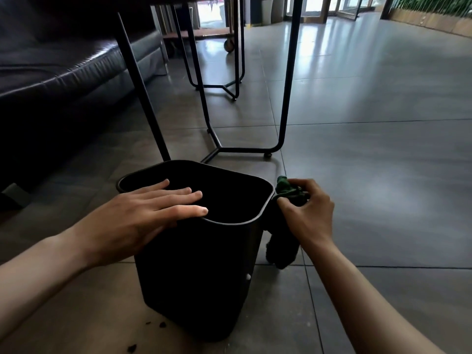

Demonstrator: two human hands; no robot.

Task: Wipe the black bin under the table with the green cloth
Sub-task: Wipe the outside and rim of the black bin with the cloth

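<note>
Your left hand point(143, 213) lies flat over the near-left rim of the black bin point(199, 272), fingers straight and together, reaching across the opening, forearm stretched in from the lower left. Your right hand point(306, 213) grips the bunched green cloth point(287, 189) against the bin's right outer wall just below the rim, fingers curled around the fabric, a loose end hanging down beside the bin toward the floor point(383, 175). The right forearm comes in from the lower right. The bin stands upright on the grey tiles, just in front of the black table legs point(286, 98), beside a dark sofa point(63, 72).
</note>
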